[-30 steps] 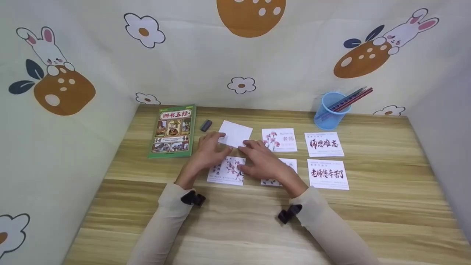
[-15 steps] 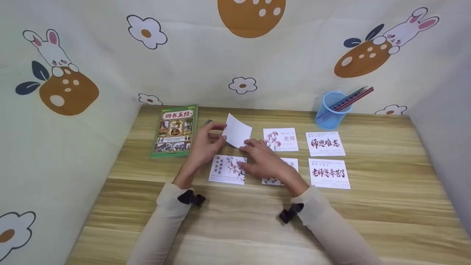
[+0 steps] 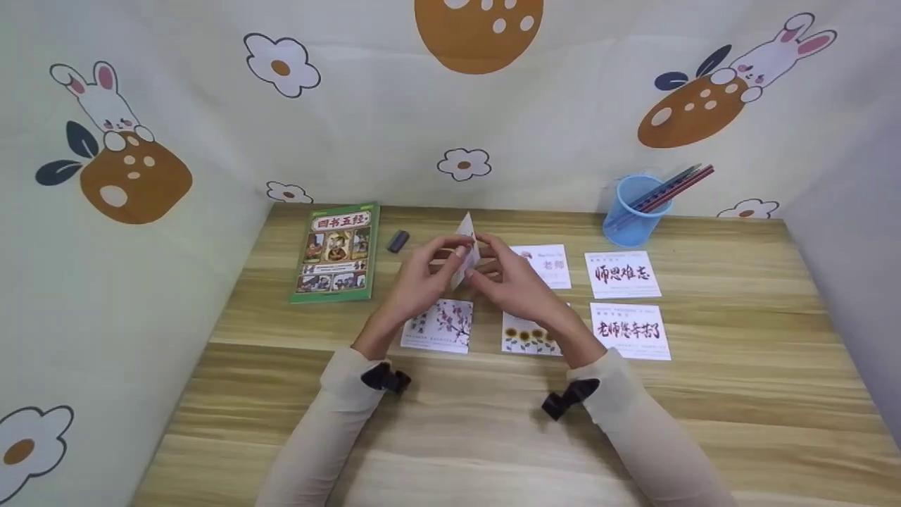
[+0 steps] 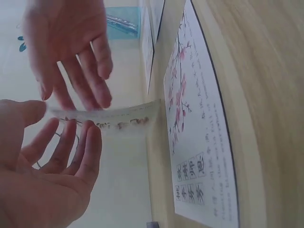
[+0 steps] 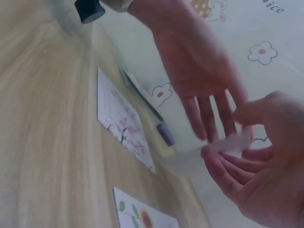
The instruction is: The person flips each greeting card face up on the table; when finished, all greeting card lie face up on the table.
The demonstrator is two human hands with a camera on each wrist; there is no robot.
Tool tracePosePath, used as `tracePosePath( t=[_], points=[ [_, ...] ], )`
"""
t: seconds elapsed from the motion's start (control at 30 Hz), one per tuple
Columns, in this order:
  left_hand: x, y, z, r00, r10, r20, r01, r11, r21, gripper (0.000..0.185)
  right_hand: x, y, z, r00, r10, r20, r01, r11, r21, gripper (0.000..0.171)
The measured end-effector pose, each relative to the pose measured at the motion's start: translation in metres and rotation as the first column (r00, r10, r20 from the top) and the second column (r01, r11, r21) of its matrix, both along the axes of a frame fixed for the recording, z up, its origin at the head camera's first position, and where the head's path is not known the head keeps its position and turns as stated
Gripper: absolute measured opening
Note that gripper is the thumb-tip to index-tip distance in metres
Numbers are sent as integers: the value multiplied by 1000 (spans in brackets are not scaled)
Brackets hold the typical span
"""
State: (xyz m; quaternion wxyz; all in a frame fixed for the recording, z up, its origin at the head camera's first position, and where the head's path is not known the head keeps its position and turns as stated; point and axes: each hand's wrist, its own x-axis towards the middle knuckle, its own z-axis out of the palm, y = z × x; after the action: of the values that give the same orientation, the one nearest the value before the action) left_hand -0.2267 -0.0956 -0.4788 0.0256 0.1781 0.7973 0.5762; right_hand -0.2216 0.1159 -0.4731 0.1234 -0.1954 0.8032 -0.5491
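Note:
I hold a white card (image 3: 466, 243) upright, edge-on to the head view, above the table between both hands. My left hand (image 3: 445, 259) pinches its left side between thumb and fingers. My right hand (image 3: 488, 259) pinches its right side. In the left wrist view the card (image 4: 111, 115) shows printed flowers on its lower face, with my left hand (image 4: 59, 130) below it and my right hand (image 4: 71, 92) above. In the right wrist view my right hand (image 5: 235, 142) grips the card (image 5: 209, 151) opposite my left hand (image 5: 211, 121). A plum blossom card (image 3: 438, 325) lies under my hands.
A sunflower card (image 3: 526, 338), a pink flower card (image 3: 549, 265) and two calligraphy cards (image 3: 622, 274) (image 3: 630, 331) lie flat on the wooden table (image 3: 739, 394). A green book (image 3: 336, 251) and grey eraser (image 3: 398, 241) are at the back left, a blue pencil cup (image 3: 631, 204) at the back right.
The white card has come off the table and turned from flat to upright. My right hand rose from the sunflower card, uncovering it, and joined my left hand on the lifted card.

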Motion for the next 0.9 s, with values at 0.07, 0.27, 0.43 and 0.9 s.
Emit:
tracePosePath(
  t=[0.07, 0.27, 0.43, 0.9],
  points=[
    [-1, 0, -3, 1000, -13, 15, 13, 999, -38, 38, 0, 0, 1, 1000, -12, 17, 12, 1000, -17, 77],
    [-3, -10, -18, 999, -40, -7, 34, 932, -362, 36, 1, 1, 0, 999, -11, 52, 9, 1000, 29, 78],
    [0, -21, -22, 1000, -11, -26, -8, 757, -654, 47, 0, 5, -1, 999, -4, 43, 0, 994, 106, 74],
    [8, -34, -13, 1000, 11, 26, 11, 688, -726, 63, 2, -2, -15, 992, 119, -50, -106, 973, 205, 55]
  ],
)
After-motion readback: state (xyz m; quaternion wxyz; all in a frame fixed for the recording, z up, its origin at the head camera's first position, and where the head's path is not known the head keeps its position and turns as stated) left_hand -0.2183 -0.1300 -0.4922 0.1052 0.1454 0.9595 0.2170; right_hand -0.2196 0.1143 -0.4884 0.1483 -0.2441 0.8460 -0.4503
